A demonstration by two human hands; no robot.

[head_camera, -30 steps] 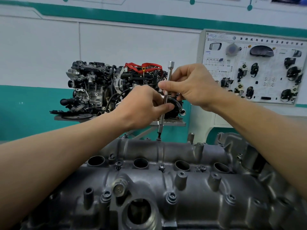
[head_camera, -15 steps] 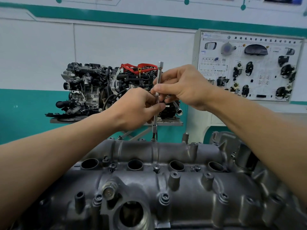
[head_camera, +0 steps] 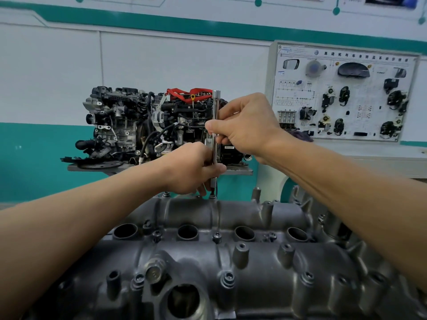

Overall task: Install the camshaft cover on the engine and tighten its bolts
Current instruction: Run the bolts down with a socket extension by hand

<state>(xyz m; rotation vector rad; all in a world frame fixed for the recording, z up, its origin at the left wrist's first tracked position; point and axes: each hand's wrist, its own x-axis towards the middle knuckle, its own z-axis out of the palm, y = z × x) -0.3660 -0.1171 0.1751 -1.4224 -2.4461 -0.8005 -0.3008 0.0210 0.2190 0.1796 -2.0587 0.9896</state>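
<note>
While the grey cover fills the lower half of the frame, a second engine sits on a stand at middle left and a display board stands at upper right. At centre, the left hand curls round the lower shaft of an upright driver, the right hand pinching it higher up; its tip meets a bolt at the cover's far edge.

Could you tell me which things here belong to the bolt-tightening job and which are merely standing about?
Job: camshaft cover, extension bar, bolt under its tip, left hand, right hand.
Standing about: display engine, training board.
</note>
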